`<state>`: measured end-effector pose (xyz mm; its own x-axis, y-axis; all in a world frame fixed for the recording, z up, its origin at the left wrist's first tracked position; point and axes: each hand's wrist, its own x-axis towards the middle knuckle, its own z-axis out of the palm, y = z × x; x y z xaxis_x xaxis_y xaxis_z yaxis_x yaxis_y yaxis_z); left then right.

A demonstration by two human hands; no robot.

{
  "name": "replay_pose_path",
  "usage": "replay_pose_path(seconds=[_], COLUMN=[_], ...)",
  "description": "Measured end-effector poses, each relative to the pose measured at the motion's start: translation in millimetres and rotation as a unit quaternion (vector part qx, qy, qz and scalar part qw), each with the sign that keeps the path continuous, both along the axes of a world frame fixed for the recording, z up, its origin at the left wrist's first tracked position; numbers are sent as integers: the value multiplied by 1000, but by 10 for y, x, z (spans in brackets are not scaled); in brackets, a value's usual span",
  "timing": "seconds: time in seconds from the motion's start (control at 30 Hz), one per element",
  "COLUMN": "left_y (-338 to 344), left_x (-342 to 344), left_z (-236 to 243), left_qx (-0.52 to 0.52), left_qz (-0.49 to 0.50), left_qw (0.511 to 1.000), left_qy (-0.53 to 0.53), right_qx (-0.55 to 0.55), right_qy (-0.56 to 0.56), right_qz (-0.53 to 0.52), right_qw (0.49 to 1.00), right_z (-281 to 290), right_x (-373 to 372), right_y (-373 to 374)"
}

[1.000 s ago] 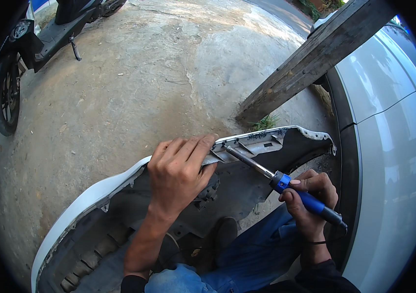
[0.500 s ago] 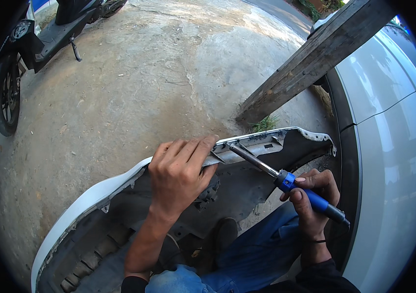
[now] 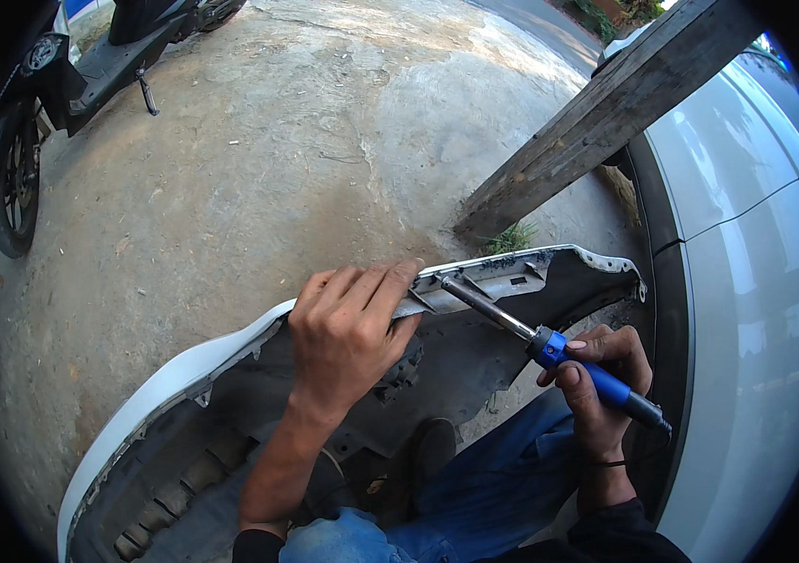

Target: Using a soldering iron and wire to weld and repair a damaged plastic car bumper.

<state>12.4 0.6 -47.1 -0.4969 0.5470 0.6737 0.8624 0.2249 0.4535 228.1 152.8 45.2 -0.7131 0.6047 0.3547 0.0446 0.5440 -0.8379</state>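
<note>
My right hand (image 3: pixel 606 375) grips a soldering iron (image 3: pixel 597 377) with a blue handle, a metal barrel and a dark cord end. The iron slants up to the left, its tip at the inner edge of a car bumper (image 3: pixel 184 371), on a pale flange beside some dark marks. White outside and dark inside, the bumper curves across in front of me. My left hand (image 3: pixel 348 324) is clamped over its upper edge, fingers outside and thumb inside, just left of the tip. The bumper's lower parts are partly hidden by my arm and legs.
A wooden post (image 3: pixel 597 122) leans up beyond the bumper, with a grass tuft (image 3: pixel 510 238) at its foot. A white car (image 3: pixel 747 281) stands close on my right. A black motorbike (image 3: pixel 71 89) is at far left on the concrete floor (image 3: pixel 259 159).
Almost nothing differs. The bumper and my left hand have shifted very slightly; the iron's tip rests at the same part of the bumper edge.
</note>
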Motion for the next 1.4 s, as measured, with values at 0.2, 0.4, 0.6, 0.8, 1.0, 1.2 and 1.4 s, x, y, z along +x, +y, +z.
replay_pose_path(seconds=[0.2, 0.4, 0.6, 0.8, 1.0, 1.2, 1.4], left_y=[4, 3, 4, -12, 0, 2, 3], left_x=[2, 2, 1, -2, -1, -1, 0], left_z=[-4, -3, -2, 2, 5, 0, -4], left_qx=[1, -1, -5, -6, -4, 0, 0], left_qz=[0, -1, -1, 1, 0, 2, 3], left_qw=[1000, 1000, 1000, 1000, 1000, 1000, 1000], left_qy=[-1, -3, -3, -1, 0, 0, 1], right_qx=[2, 7, 18, 5, -5, 6, 16], right_qy=[-4, -6, -11, -8, -3, -11, -15], right_qz=[-4, 0, 1, -1, -4, -2, -2], right_qw=[1000, 1000, 1000, 1000, 1000, 1000, 1000], right_z=[-5, -16, -19, -13, -11, -16, -15], right_x=[-16, -11, -9, -7, -5, -3, -7], right_y=[-3, 12, 17, 10, 12, 11, 4])
